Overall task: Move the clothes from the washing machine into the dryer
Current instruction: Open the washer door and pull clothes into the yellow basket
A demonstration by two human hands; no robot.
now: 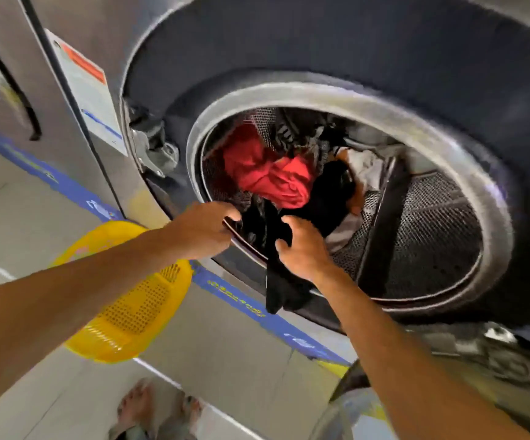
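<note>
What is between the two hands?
In the head view, a black garment lies between the left hand and right hand, draping over the drum rim.

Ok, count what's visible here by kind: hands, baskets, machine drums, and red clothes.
Hands: 2, left hand and right hand, both gripping the black garment
Yellow basket: 1
Drum: 1
Red garment: 1
Total: 5
</note>
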